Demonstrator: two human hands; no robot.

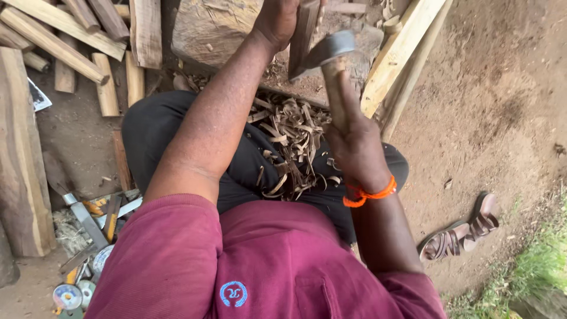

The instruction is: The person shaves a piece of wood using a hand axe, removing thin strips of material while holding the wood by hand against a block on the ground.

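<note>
My left hand (276, 20) grips a dark, narrow piece of wood (302, 36) and holds it upright on a big wooden block (212, 26) at the top of the view. My right hand (353, 139), with an orange band at the wrist, is closed around the wooden handle of an adze-like tool. Its metal blade (328, 50) rests against the lower part of the dark wood piece. Curled brown wood shavings (292, 147) lie piled on my lap, over dark trousers.
Several split wooden billets (71, 35) lie at the upper left, and a thick plank (20, 159) runs down the left edge. Pale boards (401, 53) lean at the upper right. Hand tools and discs (88, 236) lie lower left. Sandals (460, 233) sit on the dirt at right.
</note>
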